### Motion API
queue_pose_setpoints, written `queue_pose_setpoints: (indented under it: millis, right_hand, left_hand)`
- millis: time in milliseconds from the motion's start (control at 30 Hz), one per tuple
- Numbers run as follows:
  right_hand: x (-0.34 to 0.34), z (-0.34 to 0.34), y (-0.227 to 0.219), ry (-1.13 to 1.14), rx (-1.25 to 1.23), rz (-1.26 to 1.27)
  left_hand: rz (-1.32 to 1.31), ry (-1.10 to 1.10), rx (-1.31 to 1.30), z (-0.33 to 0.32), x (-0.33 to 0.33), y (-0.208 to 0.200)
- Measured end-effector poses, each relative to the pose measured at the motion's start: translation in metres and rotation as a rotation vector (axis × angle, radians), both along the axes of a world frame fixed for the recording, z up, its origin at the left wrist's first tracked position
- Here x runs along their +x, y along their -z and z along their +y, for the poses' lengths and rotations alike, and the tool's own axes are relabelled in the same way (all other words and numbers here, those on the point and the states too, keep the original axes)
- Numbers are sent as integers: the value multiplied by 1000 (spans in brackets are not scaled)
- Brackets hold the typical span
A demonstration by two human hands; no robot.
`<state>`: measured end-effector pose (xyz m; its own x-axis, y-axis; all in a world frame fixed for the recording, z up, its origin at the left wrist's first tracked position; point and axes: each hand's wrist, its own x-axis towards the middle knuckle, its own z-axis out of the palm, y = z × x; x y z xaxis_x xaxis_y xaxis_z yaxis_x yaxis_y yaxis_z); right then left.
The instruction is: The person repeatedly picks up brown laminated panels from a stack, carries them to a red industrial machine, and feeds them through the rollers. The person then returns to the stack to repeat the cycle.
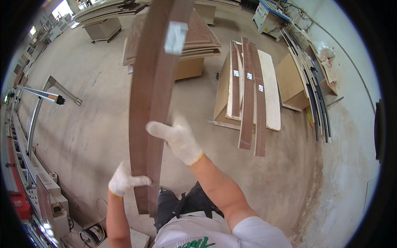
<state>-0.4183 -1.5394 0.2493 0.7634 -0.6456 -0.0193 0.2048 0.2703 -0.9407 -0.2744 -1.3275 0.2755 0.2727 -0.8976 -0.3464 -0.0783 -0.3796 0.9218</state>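
Observation:
Long brown wood-look boards, seemingly two overlapping strips, stretch from near my body up past the top of the view. A white label is stuck on the right-hand strip. My left hand, in a white knit glove, grips the left edge close to the lower end, thumb across the face. Farther up, my right hand, gloved likewise, holds the right edge with its thumb over the front; it is slightly blurred. The fingers behind the boards are hidden.
Right of centre, similar labelled strips lie on a pale board stack. Behind the held boards stands a pile of brown panels. Dark strips lean near the right wall. A machine with metal rails runs along the left.

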Motion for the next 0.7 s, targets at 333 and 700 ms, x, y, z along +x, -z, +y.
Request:
queue_pose_setpoints:
  millis: [333,700]
  right_hand:
    - [195,250,-41,30,471,-180]
    - [380,378,-100,-157,232,-134]
  left_hand:
    - [-702,-369,412,302,69,-64]
    - [-1851,-575,680,429,150,-67]
